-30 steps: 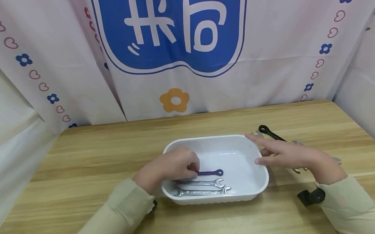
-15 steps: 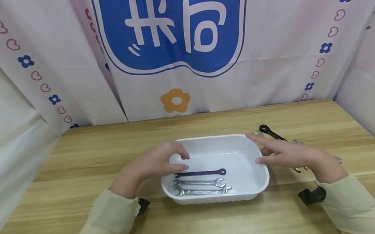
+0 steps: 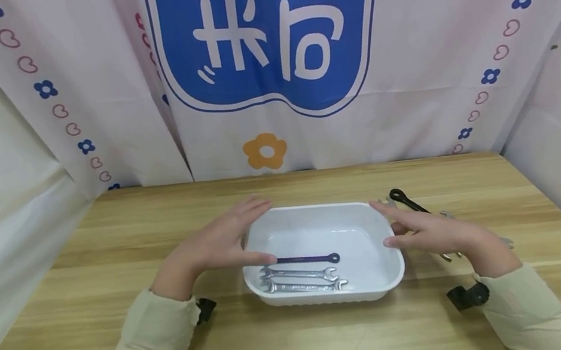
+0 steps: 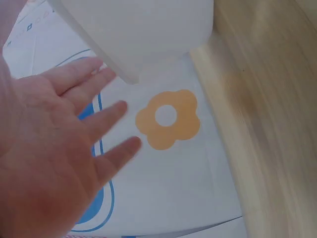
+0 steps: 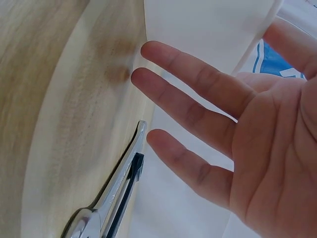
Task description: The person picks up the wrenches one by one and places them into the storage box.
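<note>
A white plastic basin (image 3: 326, 300) stands mid-table. Inside it, a dark purple wrench (image 3: 308, 259) lies above two silver open-end wrenches, the upper one (image 3: 297, 273) and the lower one (image 3: 305, 286), roughly parallel. My left hand (image 3: 214, 242) is at the basin's left end, fingers extended along the outside and thumb over the rim; nothing is held. At the opposite end, my right hand (image 3: 433, 232) has its thumb over the rim and straight fingers outside the wall. In the right wrist view, those fingers (image 5: 198, 114) are spread beside the basin.
Right of the basin, a black wrench (image 3: 408, 202) and several silver wrenches lie on the wooden table (image 3: 156, 218), partly hidden under my right hand. One silver wrench (image 5: 111, 198) shows in the right wrist view. A printed cloth (image 3: 413, 113) hangs behind the table.
My left hand has let go of the purple wrench, leaving it in the basin, and has drawn back left to the basin's left end, its fingers straightening. My right hand has stayed put.
</note>
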Available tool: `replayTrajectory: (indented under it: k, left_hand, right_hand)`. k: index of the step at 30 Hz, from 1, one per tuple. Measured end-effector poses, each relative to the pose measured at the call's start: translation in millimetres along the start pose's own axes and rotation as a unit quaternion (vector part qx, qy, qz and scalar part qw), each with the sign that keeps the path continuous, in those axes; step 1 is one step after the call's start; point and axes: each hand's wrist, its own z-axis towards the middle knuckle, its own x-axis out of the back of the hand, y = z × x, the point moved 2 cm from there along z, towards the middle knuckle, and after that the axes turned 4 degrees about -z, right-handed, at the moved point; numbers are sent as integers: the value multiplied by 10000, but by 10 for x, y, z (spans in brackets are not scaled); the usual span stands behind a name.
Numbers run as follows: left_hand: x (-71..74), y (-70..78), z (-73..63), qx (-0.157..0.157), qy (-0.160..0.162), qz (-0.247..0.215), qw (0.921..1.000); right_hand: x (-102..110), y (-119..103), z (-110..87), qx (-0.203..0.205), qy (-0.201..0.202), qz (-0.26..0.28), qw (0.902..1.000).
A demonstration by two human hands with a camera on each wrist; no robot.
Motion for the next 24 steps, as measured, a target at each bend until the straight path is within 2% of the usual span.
replayTrajectory:
  k: [6, 9, 16, 24]
  left_hand:
    - [-41, -72, -43, 423, -549, -489, 9964]
    - [-45, -106, -62, 463, -639, -749, 9941]
    - [-46, -146, -42, 158, -741, -1304, 9886]
    - [-20, -150, -55, -60, -940, -1649, 9818]
  right_hand:
    - [2, -11, -7, -32, -27, 114, 9999]
    - [-3, -20, -7, -63, -21, 134, 9999]
    - [9, -54, -29, 0, 16, 9, 10000]
    - [-8, -70, -23, -9, 13, 93, 10000]
